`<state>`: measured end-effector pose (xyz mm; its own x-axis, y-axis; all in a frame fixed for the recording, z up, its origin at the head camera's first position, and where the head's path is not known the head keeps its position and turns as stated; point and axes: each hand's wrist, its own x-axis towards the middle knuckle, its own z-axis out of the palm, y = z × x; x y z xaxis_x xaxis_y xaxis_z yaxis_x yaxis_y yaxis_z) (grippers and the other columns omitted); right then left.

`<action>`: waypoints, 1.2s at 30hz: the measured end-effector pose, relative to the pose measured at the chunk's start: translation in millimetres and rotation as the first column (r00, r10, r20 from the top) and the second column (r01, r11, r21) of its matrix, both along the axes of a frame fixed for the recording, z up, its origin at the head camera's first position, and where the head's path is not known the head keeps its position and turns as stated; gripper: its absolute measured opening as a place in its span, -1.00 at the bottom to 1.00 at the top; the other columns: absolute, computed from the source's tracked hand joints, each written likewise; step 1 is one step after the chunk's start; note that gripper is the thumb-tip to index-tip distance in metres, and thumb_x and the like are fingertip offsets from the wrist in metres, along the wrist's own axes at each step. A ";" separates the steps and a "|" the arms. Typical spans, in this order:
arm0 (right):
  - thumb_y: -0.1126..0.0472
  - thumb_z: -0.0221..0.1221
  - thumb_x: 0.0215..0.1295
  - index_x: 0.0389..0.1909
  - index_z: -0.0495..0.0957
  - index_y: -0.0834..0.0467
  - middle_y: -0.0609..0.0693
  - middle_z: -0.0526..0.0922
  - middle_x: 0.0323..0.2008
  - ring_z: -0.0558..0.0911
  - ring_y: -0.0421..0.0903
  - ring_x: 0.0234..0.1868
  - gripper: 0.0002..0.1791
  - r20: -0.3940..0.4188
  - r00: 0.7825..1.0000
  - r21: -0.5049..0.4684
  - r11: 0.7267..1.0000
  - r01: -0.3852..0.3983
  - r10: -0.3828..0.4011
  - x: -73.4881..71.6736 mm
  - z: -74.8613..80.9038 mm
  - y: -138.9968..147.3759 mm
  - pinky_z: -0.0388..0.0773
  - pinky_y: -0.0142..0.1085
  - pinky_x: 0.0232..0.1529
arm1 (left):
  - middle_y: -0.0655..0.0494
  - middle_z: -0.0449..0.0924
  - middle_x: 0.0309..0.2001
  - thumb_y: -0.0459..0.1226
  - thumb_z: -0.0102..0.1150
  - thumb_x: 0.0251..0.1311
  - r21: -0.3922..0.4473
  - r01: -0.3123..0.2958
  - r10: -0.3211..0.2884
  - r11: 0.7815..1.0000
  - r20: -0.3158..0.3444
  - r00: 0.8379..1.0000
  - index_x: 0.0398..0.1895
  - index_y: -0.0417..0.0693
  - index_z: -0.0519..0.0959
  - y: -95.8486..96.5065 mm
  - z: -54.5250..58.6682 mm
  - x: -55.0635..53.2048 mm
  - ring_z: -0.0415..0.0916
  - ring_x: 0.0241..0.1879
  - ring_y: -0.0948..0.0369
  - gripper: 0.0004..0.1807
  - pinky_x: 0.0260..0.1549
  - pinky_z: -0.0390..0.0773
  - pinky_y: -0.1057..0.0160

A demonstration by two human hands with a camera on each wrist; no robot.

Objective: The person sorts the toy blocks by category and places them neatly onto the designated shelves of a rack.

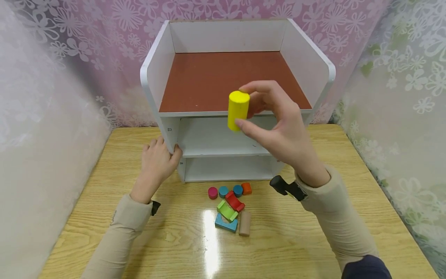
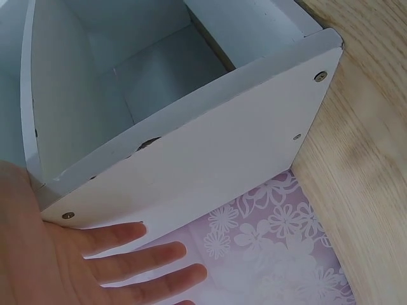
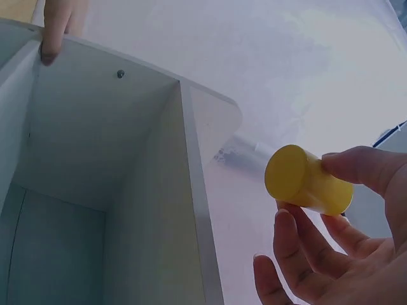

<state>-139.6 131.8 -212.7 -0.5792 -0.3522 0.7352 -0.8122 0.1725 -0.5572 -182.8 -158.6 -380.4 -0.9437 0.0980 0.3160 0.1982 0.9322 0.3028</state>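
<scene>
My right hand [image 1: 283, 124] pinches a yellow toy cylinder block [image 1: 238, 111] between thumb and fingers, upright in the head view. It is held up in front of the white shelf unit [image 1: 228, 155], near the front edge of its brown top board. In the right wrist view the yellow cylinder block [image 3: 305, 181] appears beside the shelf. My left hand [image 1: 158, 164] holds the shelf's left side panel, its thumb hooked over the front edge. Extended, spread fingers [image 2: 140, 267] lie along the panel's outer face in the left wrist view.
Several toy blocks lie on the wooden table [image 1: 156, 240] before the shelf: a pink cylinder [image 1: 213, 193], blue cylinders [image 1: 223, 191], an orange block [image 1: 246, 188], a red curved block [image 1: 235, 202], a green one [image 1: 227, 210], a blue arch [image 1: 226, 223], a plain wooden block [image 1: 245, 223]. Flowered curtains [image 1: 400, 97] surround the table.
</scene>
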 end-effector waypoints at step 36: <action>0.27 0.35 0.02 -0.02 0.40 0.14 -0.01 0.63 -0.32 0.54 -0.20 -0.40 -0.51 0.209 0.968 0.223 0.970 0.093 -0.140 -66.6 20.6 -58.4 0.47 -0.34 -0.26 | -0.08 0.49 -0.20 0.01 -0.34 0.29 0.016 0.006 -0.006 1.000 0.013 1.000 0.09 -0.14 0.44 0.1 0.7 -1.0 0.40 -0.22 -0.07 -0.46 -0.23 0.30 -0.07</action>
<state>-206.2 73.3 -192.1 -0.7656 -0.4046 0.5002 -0.6393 0.3908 -0.6623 -183.8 -158.5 -379.7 -0.9472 0.0989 0.3049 0.1998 0.9260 0.3204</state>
